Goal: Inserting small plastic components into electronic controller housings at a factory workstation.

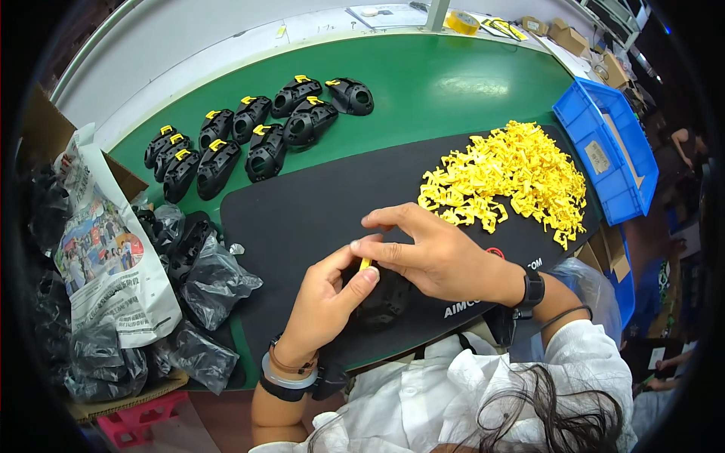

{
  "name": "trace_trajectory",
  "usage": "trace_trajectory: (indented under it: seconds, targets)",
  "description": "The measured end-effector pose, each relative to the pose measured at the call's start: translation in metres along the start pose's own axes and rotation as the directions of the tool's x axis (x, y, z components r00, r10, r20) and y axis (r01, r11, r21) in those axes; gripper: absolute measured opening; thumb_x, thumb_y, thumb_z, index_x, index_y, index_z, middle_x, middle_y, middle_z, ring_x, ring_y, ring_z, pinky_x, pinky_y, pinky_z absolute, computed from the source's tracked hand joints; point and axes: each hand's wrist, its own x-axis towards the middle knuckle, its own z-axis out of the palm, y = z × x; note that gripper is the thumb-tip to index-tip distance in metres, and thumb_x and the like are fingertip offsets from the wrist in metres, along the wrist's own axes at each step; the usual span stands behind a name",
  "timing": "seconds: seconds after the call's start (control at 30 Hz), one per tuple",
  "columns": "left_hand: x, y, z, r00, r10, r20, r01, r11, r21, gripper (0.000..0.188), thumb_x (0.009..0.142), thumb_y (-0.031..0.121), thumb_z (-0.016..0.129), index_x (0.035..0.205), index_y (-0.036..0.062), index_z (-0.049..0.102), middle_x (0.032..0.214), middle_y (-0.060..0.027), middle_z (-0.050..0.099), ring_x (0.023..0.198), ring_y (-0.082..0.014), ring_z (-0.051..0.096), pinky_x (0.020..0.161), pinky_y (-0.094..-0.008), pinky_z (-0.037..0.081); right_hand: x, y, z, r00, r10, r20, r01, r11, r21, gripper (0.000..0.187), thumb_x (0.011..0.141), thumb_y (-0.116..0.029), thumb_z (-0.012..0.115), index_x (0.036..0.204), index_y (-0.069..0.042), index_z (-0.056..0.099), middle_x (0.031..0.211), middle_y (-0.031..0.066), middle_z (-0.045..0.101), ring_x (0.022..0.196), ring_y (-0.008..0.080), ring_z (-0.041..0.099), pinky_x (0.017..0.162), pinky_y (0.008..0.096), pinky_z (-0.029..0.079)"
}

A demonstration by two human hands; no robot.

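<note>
Above the near part of the black mat, my left hand is closed around a black plastic housing, mostly hidden below my hands. A small yellow plastic clip shows at its upper end, beside my left thumb. My right hand reaches across from the right, bent fingers gathered at that clip, one fingertip touching close to my left hand. Its exact hold is partly covered. Further off to the left, several black housings stand in two rough rows, most with a yellow clip on top.
A heap of loose yellow clips covers the right of the black mat, which lies on a green table. Left is a carton with newspaper and plastic-bagged black parts. A blue crate stands at the right edge.
</note>
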Motion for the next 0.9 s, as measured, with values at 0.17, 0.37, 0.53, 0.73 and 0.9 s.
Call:
trace_trajectory:
  seconds: [0.17,0.37,0.53,0.73,0.9]
  targets:
    - [-0.001,-0.005,0.001,0.991,0.131,0.035,-0.131,0.991,-0.025,0.039,0.087,0.008,0.061,0.123,-0.0052,0.051,0.115,-0.0101,0.057,0.107,-0.0137,0.053,0.094,-0.0276,0.041,-0.011,-0.007,0.008,0.886,0.452,0.108,-0.453,0.787,0.420,0.032,0.092,-0.018,0.054,0.117,0.002,0.052,0.103,0.0199,0.061,0.094,0.0322,0.062,0.082,0.0369,0.048]
    - [-0.003,-0.010,0.001,0.990,0.089,-0.112,-0.087,0.996,0.022,0.037,0.086,0.006,0.062,0.120,-0.0047,0.053,0.112,-0.0090,0.058,0.105,-0.0146,0.054,0.094,-0.0276,0.041,0.000,-0.017,0.024,0.862,0.506,0.038,-0.488,0.805,0.338,0.024,0.091,-0.016,0.054,0.108,0.001,0.049,0.093,0.0218,0.061,0.086,0.0377,0.061,0.073,0.0385,0.048]
    - [-0.004,-0.008,-0.001,0.993,0.100,-0.058,-0.106,0.987,-0.118,0.039,0.086,0.004,0.060,0.123,-0.0059,0.049,0.115,-0.0101,0.056,0.107,-0.0146,0.052,0.095,-0.0278,0.040,0.005,-0.005,0.015,0.836,0.517,0.185,-0.536,0.695,0.478,0.026,0.092,-0.016,0.054,0.110,0.002,0.052,0.100,0.0167,0.063,0.096,0.0264,0.061,0.082,0.0334,0.046]
    - [-0.008,-0.001,-0.002,0.999,-0.034,-0.022,0.028,0.976,-0.217,0.043,0.084,0.002,0.058,0.125,-0.0084,0.046,0.119,-0.0114,0.053,0.113,-0.0161,0.050,0.099,-0.0290,0.038,0.000,-0.008,0.006,0.800,0.509,0.317,-0.596,0.622,0.507,0.030,0.093,-0.014,0.049,0.118,0.003,0.050,0.108,0.0147,0.060,0.102,0.0199,0.056,0.090,0.0315,0.043]
    - [-0.010,-0.004,0.004,0.997,0.062,-0.040,-0.066,0.994,-0.092,0.043,0.084,0.001,0.058,0.124,-0.0082,0.046,0.118,-0.0114,0.054,0.113,-0.0164,0.050,0.098,-0.0289,0.038,-0.003,-0.011,0.004,0.778,0.534,0.330,-0.608,0.508,0.610,0.031,0.093,-0.012,0.048,0.119,0.004,0.049,0.113,0.0184,0.058,0.107,0.0255,0.056,0.092,0.0334,0.043]
